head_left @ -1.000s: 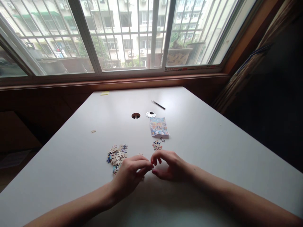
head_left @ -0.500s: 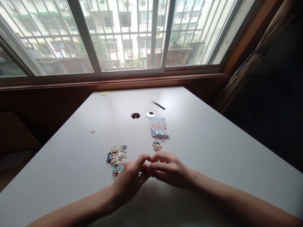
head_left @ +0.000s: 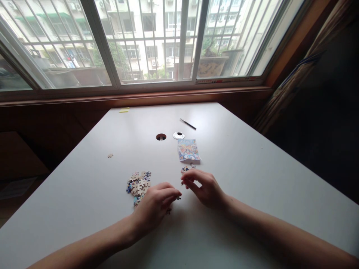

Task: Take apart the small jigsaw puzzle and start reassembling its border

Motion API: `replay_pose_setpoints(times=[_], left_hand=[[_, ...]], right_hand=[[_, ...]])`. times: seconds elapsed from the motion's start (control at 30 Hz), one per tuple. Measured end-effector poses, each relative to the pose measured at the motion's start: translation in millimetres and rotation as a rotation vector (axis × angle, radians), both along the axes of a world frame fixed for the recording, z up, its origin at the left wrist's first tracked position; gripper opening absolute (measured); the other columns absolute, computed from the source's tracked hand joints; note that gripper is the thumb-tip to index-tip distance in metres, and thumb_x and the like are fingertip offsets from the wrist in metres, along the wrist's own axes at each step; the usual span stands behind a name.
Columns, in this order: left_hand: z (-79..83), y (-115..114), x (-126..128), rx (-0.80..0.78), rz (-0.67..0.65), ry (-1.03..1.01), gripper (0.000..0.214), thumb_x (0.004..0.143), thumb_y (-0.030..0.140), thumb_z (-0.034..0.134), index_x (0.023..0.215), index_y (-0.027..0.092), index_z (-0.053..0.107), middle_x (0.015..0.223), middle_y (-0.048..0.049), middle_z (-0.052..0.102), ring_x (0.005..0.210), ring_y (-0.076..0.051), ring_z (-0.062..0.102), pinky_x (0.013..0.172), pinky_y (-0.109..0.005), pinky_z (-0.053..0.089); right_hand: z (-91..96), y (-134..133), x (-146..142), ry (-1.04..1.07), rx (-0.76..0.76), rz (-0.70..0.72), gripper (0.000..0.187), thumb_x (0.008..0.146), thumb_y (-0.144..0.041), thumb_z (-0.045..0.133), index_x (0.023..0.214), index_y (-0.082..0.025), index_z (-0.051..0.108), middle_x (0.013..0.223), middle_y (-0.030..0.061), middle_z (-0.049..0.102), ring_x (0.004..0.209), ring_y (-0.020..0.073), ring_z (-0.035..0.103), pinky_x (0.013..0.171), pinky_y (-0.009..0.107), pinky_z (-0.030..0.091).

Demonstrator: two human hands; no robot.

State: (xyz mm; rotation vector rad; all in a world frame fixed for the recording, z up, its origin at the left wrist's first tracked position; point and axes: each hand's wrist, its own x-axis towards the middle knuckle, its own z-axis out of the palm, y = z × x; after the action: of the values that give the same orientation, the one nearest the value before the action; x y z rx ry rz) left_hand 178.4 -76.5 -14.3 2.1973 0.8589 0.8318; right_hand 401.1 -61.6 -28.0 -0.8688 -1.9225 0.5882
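My left hand (head_left: 158,203) is closed in a pinch on a small puzzle piece (head_left: 178,198) that juts from its fingertips. Beneath that hand, another puzzle piece (head_left: 168,211) shows partly. To its left lies a heap of puzzle pieces (head_left: 138,185), many with the plain side up. My right hand (head_left: 203,185) pinches a dark little puzzle piece (head_left: 182,183) between thumb and fingers. Just beyond its fingers, a smaller pile of coloured puzzle pieces (head_left: 185,169) is partly covered by the hand.
A colourful printed packet (head_left: 189,150) lies beyond the right hand. Farther back are a black pen (head_left: 187,124), a round silver cap (head_left: 178,135) and a hole in the table (head_left: 160,137). One loose puzzle piece (head_left: 110,155) sits at left, and yellow paper (head_left: 124,110) near the far edge.
My hands, which met at the fingertips, have come apart. The right moved forward to the small coloured pile; the left lowered slightly, a piece now showing at its fingertips.
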Motion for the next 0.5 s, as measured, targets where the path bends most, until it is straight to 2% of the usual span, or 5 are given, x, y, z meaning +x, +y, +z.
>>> replay_pose_setpoints(times=[0.1, 0.2, 0.27, 0.37, 0.5], left_hand=[[-1.8, 0, -1, 0.01, -0.014, 0.015, 0.02, 0.093, 0.008, 0.054, 0.091, 0.02, 0.071, 0.09, -0.0035, 0.07, 0.078, -0.013, 0.064, 0.073, -0.023, 0.048], [-1.7, -3, -1, 0.035, -0.023, 0.05, 0.018, 0.094, 0.01, 0.054, 0.09, 0.02, 0.069, 0.089, -0.003, 0.068, 0.075, -0.012, 0.061, 0.072, -0.023, 0.047], [0.9, -6, -2, 0.046, -0.018, 0.091, 0.017, 0.094, 0.011, 0.053, 0.091, 0.019, 0.068, 0.086, -0.0023, 0.066, 0.072, -0.012, 0.059, 0.071, -0.023, 0.046], [8.1, -8, -1, 0.04, -0.013, 0.122, 0.017, 0.094, 0.012, 0.051, 0.096, 0.019, 0.066, 0.087, -0.003, 0.065, 0.075, -0.013, 0.058, 0.071, -0.023, 0.045], [15.8, -9, 0, 0.006, -0.083, 0.137, 0.019, 0.095, 0.014, 0.049, 0.098, 0.02, 0.067, 0.09, -0.0043, 0.067, 0.077, -0.014, 0.059, 0.072, -0.023, 0.046]], right_hand=[[-7.5, 3, 1, 0.042, -0.084, -0.026, 0.003, 0.093, -0.022, 0.062, 0.095, -0.02, 0.064, 0.079, 0.0018, 0.07, 0.064, 0.0125, 0.067, 0.062, 0.025, 0.055], [-11.4, 5, 2, 0.061, -0.102, -0.026, 0.007, 0.092, -0.022, 0.064, 0.099, -0.02, 0.066, 0.082, 0.0026, 0.073, 0.068, 0.0139, 0.07, 0.066, 0.026, 0.058], [-9.6, 5, 2, 0.026, -0.077, -0.017, 0.009, 0.094, -0.021, 0.062, 0.101, -0.02, 0.067, 0.082, 0.0027, 0.073, 0.069, 0.0138, 0.069, 0.068, 0.026, 0.057], [-3.2, 5, 2, -0.08, -0.012, 0.028, 0.012, 0.097, -0.021, 0.056, 0.093, -0.02, 0.067, 0.083, 0.0036, 0.07, 0.074, 0.0143, 0.066, 0.069, 0.027, 0.055], [0.8, 6, 2, -0.192, 0.078, 0.086, 0.011, 0.097, -0.021, 0.056, 0.09, -0.019, 0.064, 0.093, 0.0078, 0.066, 0.086, 0.0179, 0.063, 0.076, 0.031, 0.054]])
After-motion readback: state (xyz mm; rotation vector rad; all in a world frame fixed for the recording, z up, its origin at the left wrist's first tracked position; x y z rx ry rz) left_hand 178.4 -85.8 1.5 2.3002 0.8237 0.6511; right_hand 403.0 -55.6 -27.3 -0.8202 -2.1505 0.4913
